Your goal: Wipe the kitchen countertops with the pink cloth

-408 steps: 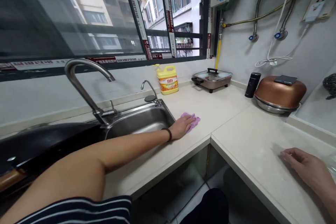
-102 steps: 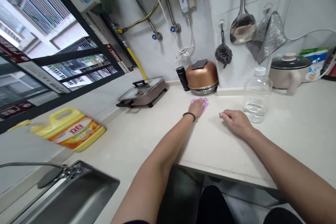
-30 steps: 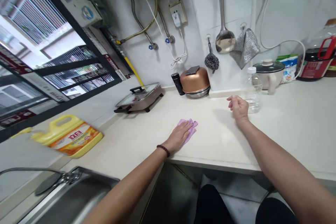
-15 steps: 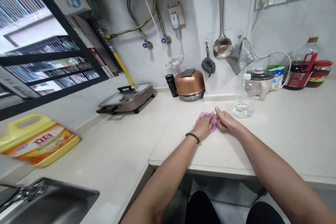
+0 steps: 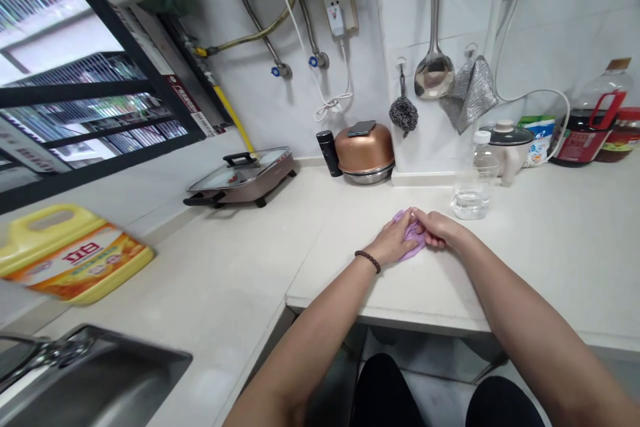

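A purple cloth [image 5: 413, 237] lies bunched on the pale countertop [image 5: 345, 260] between my two hands. My left hand [image 5: 393, 240], with a dark bead bracelet at its wrist, rests on the cloth's left part, fingers closed over it. Curled fingers of my right hand [image 5: 436, 227] pinch the cloth's right side, and its thumb meets my left fingertips. Behind my right hand stands a clear plastic bottle [image 5: 471, 193] with a white cap, partly filled with clear liquid.
A copper-coloured pot [image 5: 365, 150] and black cylinder [image 5: 329, 153] stand by the wall. Left of them sits an electric pan [image 5: 245, 180] with a glass lid. A yellow detergent jug [image 5: 80, 253] stands near the sink [image 5: 125, 373]. A ladle [image 5: 434, 73] hangs above; jars [image 5: 583, 137] stand right.
Both hands have shifted slightly to the right along the counter, staying together. More of the purple cloth shows between them now. The camera view has tilted down a little.
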A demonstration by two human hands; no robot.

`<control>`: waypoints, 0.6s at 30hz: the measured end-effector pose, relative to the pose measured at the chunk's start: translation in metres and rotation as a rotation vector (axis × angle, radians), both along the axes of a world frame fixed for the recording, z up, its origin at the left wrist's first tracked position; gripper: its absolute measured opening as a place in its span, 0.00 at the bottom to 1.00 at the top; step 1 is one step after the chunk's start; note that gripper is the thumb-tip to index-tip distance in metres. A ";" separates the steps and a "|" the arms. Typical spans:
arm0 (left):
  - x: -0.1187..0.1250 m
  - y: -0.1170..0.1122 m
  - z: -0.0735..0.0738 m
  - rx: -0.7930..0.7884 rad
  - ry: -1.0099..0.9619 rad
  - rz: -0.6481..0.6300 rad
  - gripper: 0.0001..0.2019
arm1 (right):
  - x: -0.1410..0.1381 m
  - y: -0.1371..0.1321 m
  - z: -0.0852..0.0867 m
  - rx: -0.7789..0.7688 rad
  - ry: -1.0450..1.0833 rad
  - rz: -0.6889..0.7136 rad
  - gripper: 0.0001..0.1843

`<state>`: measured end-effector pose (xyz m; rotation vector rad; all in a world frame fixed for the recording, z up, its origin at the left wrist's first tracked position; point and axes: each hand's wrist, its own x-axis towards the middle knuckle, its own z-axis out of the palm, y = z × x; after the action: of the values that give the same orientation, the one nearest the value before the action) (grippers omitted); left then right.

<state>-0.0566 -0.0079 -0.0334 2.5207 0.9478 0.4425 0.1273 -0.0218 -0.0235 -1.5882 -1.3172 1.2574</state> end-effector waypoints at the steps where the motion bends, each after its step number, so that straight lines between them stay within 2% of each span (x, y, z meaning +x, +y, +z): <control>1: 0.000 0.000 0.001 -0.012 0.010 0.006 0.41 | 0.003 0.001 0.001 0.003 -0.042 -0.021 0.31; 3: 0.002 0.000 0.002 -0.029 0.030 0.012 0.43 | 0.011 0.003 0.006 0.010 -0.127 -0.071 0.32; 5: 0.002 0.000 0.002 -0.029 0.046 0.012 0.43 | 0.017 0.004 0.014 0.136 -0.118 -0.167 0.29; 8: 0.002 0.001 0.003 -0.001 0.061 0.007 0.39 | 0.018 0.002 0.025 0.367 0.119 -0.281 0.26; 10: 0.002 0.004 0.001 0.016 0.068 -0.014 0.36 | 0.016 0.000 0.028 0.472 0.294 -0.289 0.30; 13: 0.001 0.010 -0.001 0.027 0.082 -0.010 0.31 | 0.012 -0.001 0.030 0.549 0.409 -0.275 0.34; 16: 0.002 0.016 0.000 0.040 0.112 0.099 0.29 | 0.006 -0.004 0.039 0.636 0.442 -0.258 0.34; 18: 0.002 0.019 0.001 0.049 0.139 0.170 0.29 | 0.002 -0.012 0.053 0.740 0.463 -0.272 0.32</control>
<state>-0.0549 0.0115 -0.0320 2.5516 1.2246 0.3483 0.1297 -0.0340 0.0299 -0.8477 -1.0434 0.7648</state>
